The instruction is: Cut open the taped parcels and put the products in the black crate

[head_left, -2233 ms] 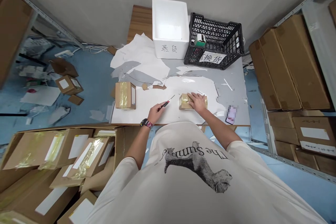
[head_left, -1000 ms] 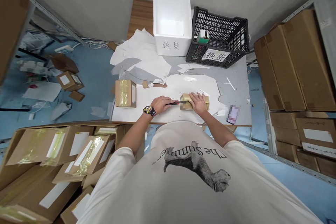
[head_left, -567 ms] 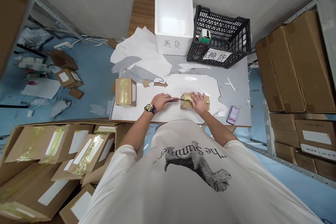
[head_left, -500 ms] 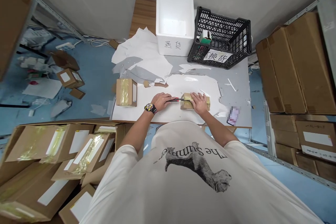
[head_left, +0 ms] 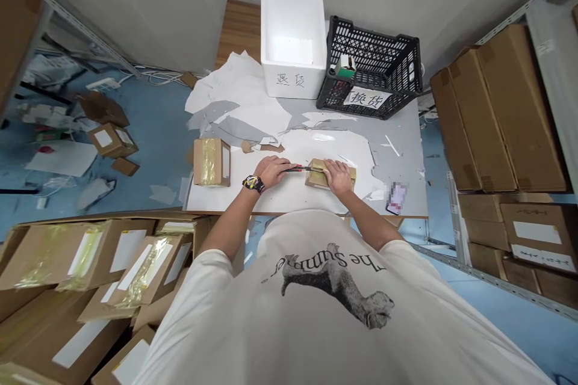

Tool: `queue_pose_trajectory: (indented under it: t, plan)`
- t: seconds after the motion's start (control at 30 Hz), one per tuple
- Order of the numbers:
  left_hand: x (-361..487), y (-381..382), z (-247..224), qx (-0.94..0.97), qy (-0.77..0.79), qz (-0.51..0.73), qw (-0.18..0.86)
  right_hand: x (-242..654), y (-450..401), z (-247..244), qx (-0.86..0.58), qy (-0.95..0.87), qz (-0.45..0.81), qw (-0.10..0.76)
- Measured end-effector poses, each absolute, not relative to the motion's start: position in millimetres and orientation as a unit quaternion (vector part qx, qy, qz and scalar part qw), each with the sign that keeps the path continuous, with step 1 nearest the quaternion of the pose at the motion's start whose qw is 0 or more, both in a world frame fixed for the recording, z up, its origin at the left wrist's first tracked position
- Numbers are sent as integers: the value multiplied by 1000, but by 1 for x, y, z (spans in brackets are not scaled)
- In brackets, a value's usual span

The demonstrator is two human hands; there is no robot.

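Observation:
My left hand (head_left: 272, 172), with a watch on its wrist, is closed round the handle of a red and black cutting tool (head_left: 294, 168). The tool points right, and its dark tip meets the left end of a small taped cardboard box (head_left: 317, 178). On top of that box lies my right hand (head_left: 338, 175), its fingers spread and pressing it against the table. The exact depth of the tip is too small to tell. Further left on the table stands another taped box (head_left: 211, 162).
At the table's back are a white foam box (head_left: 294, 81) and a black crate (head_left: 401, 105) holding a small green and white box. A phone (head_left: 397, 198) lies front right. Cartons (head_left: 130, 246) fill the lower left; shelved boxes (head_left: 510, 114) stand right.
The whole view has shifted slightly, so the table and boxes appear a little further left. Both hands keep nearly the same places, the tool still at the box's left end.

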State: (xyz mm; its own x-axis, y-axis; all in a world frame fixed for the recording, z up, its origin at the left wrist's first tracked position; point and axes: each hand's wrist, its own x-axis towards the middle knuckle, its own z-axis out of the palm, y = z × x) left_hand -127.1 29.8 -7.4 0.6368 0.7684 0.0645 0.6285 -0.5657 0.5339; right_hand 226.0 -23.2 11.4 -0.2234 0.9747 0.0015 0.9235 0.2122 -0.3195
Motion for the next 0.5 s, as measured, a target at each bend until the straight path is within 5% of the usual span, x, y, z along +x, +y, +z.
queue_pose_trajectory:
  t: [0.3, 0.5]
  plan:
    - [-172, 2, 32, 817, 472, 154, 293, 224, -24, 16, -616, -767, 154, 93]
    - [-158, -40, -2, 661, 648, 187, 328, 227, -24, 20, -603, -762, 211, 103]
